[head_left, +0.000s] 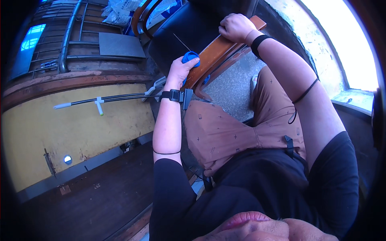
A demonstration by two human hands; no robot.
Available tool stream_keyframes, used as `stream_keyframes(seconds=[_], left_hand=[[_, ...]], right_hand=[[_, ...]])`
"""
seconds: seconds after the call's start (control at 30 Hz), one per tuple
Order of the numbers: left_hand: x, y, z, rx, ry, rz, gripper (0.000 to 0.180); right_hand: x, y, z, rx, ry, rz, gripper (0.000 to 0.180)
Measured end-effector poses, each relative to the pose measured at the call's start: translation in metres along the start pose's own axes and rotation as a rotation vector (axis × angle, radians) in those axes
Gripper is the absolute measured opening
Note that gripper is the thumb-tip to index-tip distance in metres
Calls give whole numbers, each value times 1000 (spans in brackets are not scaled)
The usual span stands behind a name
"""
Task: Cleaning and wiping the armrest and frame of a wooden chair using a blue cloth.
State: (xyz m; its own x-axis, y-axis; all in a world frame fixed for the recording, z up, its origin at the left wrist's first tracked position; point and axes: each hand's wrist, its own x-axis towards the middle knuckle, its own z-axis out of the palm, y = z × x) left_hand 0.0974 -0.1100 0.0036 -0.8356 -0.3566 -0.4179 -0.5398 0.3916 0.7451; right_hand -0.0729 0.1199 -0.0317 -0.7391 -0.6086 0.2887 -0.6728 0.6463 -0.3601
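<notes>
A brown wooden bar (214, 51) runs slantwise along the edge of a black seat (175, 30). My right hand (238, 28) is closed over its far right end, fingers curled down around the edge. Near the other end, my left hand (181, 71) is wrapped round a rounded blue thing (191, 58) pressed against the bar; its kind is not clear. A thin straight line (181, 41) rises from beside it across the black seat. A smaller bit of blue (206, 79) shows on the bar's near side. My left palm hides part of the blue thing.
At the left lies a yellow board (76, 132) with a thin black rod (120, 97) with white ends over it. Metal tubing (72, 38) and a grey panel (122, 44) stand behind. White plastic bags (120, 12) sit at the back. My brown-trousered legs (225, 130) are close below the bar.
</notes>
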Motion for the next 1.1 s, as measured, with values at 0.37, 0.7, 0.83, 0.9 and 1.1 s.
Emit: stream_keyframes(seconds=[0.37, 0.7, 0.83, 0.9, 1.1], left_hand=[[4, 0, -6, -47, -63, -51, 55], [-3, 9, 0, -23, -37, -59, 51], [14, -18, -12, -63, -65, -34, 51], [5, 4, 0, -49, -61, -48, 50], [6, 1, -2, 4, -67, -34, 58]], right_hand=[[0, -1, -1, 8, -42, 25, 37], [0, 2, 0, 9, -59, 46, 36], [2, -8, -4, -30, -64, 3, 36], [-1, 1, -1, 11, -38, 47, 37], [3, -5, -3, -15, -75, 13, 36]])
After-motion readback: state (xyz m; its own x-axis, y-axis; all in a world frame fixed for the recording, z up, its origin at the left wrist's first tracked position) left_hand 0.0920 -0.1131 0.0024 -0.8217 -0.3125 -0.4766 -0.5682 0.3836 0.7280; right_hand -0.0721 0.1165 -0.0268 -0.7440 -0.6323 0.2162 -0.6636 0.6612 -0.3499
